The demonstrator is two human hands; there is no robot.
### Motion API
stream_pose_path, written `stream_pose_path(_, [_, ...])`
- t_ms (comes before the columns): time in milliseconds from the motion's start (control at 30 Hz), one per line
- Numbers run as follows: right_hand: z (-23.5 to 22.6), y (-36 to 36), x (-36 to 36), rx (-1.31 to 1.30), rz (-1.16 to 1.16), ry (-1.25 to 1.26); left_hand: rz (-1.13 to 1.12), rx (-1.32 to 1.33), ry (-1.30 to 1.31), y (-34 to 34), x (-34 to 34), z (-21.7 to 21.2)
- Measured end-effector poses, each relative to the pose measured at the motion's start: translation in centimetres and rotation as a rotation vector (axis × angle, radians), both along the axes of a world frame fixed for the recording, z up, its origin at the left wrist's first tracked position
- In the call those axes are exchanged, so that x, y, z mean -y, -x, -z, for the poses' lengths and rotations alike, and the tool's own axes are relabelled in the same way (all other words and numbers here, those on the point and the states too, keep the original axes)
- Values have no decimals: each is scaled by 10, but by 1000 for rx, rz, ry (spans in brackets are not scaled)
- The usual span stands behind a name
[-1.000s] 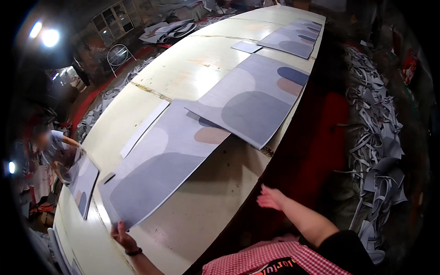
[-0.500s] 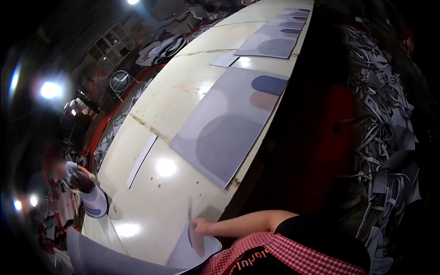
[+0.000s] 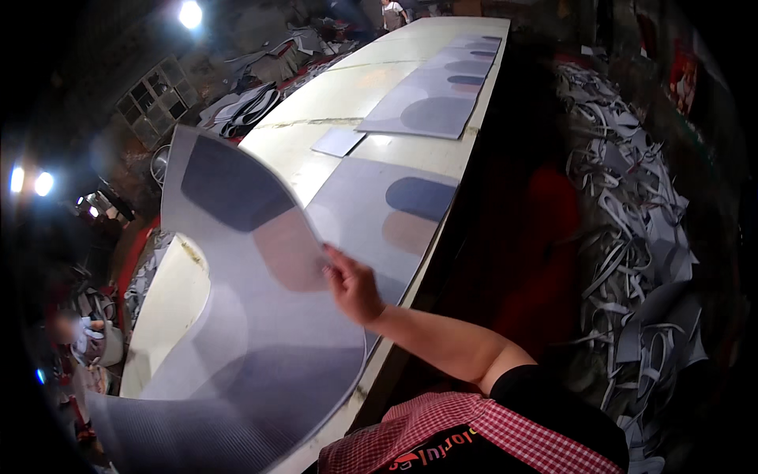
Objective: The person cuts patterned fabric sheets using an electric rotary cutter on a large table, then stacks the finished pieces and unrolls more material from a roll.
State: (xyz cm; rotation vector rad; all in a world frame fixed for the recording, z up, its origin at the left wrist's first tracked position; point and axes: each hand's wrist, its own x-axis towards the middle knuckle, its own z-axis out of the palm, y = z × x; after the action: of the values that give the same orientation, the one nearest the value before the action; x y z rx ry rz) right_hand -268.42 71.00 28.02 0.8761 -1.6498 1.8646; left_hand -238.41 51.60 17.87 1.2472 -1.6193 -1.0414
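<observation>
A large flexible floor mat point(image 3: 237, 324) curls up in front of me, grey with dark blue-grey and brown rounded shapes. Its lower left part is bent over and shows a ribbed underside. My right hand point(image 3: 354, 286) grips the mat's right edge beside the brown shape, fingers closed on it. My left hand is out of view. Beyond the raised mat, a second mat point(image 3: 359, 205) of the same pattern lies flat on the long pale table point(image 3: 316, 95), partly covered by the first.
More flat mats point(image 3: 426, 99) lie along the table's far right side, and a small grey offcut point(image 3: 338, 142) is near them. Heaps of grey scrap strips point(image 3: 624, 229) cover the floor at right. Other people point(image 3: 85, 336) stand at left and at the far end.
My right hand has risen from the table's near end and moved forward, lifting the mat's edge with it. The mat now spreads over much of the near table. My view has shifted too.
</observation>
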Motion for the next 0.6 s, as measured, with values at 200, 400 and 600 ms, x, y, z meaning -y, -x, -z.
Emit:
stream_pose_path(200, [105, 172, 3, 329, 379, -214, -82, 171, -163, 73, 18, 86])
stream_pose_path(400, [257, 242, -54, 1223, 538, -717, -196, 409, -249, 75, 10, 131])
stream_pose_path(600, [258, 301, -64, 1570, 228, -184, -227, 644, -321, 41, -3, 136])
